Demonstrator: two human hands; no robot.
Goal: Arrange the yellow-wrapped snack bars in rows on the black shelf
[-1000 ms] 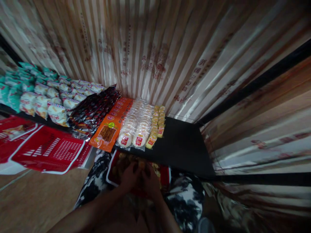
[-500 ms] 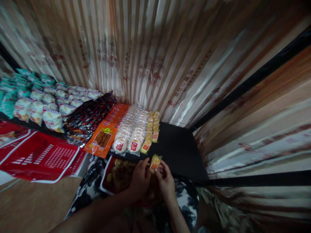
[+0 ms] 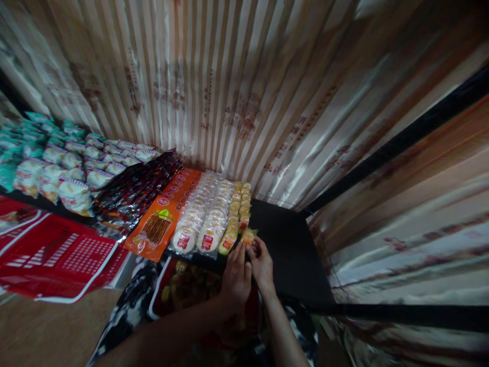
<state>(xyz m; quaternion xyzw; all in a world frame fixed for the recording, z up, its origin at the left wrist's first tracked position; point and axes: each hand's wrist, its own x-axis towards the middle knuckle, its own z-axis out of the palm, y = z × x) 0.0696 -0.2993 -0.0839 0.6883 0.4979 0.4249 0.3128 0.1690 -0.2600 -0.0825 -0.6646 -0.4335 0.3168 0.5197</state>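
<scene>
A small yellow snack packet (image 3: 248,236) is at the front end of the right-hand yellow row, on the black shelf (image 3: 292,244). My right hand (image 3: 262,262) pinches it from the right. From the left, my left hand (image 3: 237,275) has its fingers together against the packet's near edge. The rows of yellow packets (image 3: 229,238) lie just beyond my fingers, overlapping one another. Below my hands a red basket with a white rim (image 3: 153,300) rests on my lap, holding more wrapped snacks (image 3: 191,285), dim and partly hidden by my forearms.
Left of the yellow rows lie round white wrapped crackers (image 3: 209,237), an orange snack bag (image 3: 160,224), dark shiny packets (image 3: 133,196), and white and teal bags (image 3: 74,196). Red bags (image 3: 72,260) hang below the shelf. Striped sheeting (image 3: 244,92) backs it; a black bar (image 3: 401,137) slants at right.
Both hands have moved forward from above the basket to the shelf, carrying the yellow packet to the front of the right-hand row. The view has shifted slightly.
</scene>
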